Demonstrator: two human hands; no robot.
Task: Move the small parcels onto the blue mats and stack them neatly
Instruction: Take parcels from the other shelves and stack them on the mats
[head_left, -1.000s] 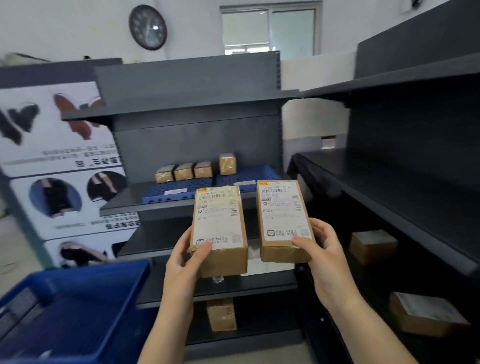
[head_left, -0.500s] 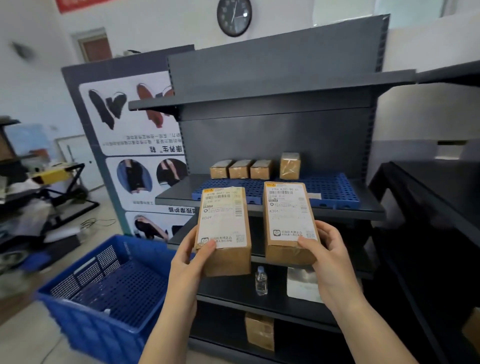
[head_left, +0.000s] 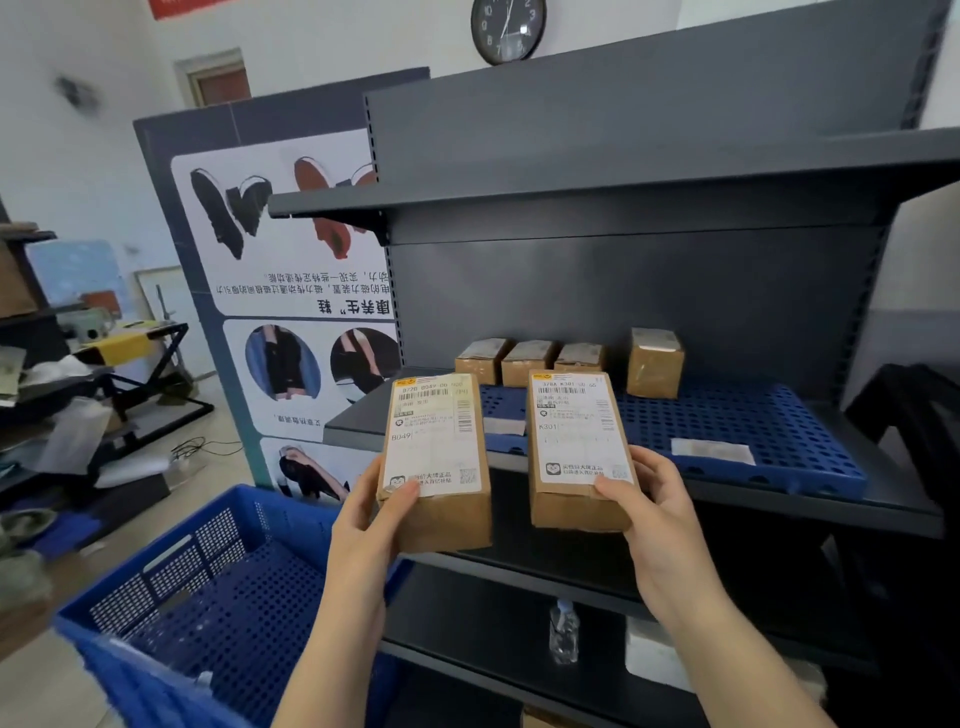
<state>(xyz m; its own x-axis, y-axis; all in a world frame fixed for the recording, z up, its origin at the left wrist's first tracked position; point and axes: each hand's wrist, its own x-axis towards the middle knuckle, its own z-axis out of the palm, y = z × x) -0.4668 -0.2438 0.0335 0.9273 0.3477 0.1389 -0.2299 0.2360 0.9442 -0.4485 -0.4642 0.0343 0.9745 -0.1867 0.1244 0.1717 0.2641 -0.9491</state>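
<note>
My left hand (head_left: 374, 525) grips a brown parcel with a white label marked B049 (head_left: 436, 457) by its near end. My right hand (head_left: 649, 504) grips a second labelled parcel marked K301 (head_left: 576, 441) the same way. Both parcels are held upright in front of the dark shelf, just short of the blue perforated mats (head_left: 737, 431). At the back of the mats lie three small brown parcels in a row (head_left: 530, 356), and a fourth parcel (head_left: 654, 364) stands on end to their right.
A blue plastic crate (head_left: 208, 597) sits on the floor at lower left. The dark metal shelf unit (head_left: 623, 291) has a top shelf above and lower shelves holding a small bottle (head_left: 563, 631) and a white packet (head_left: 654, 660). Clutter fills racks at far left.
The view has swung left and closer to the shelf with the mats. Both hands keep hold of their parcels, now nearer the mats' front edge.
</note>
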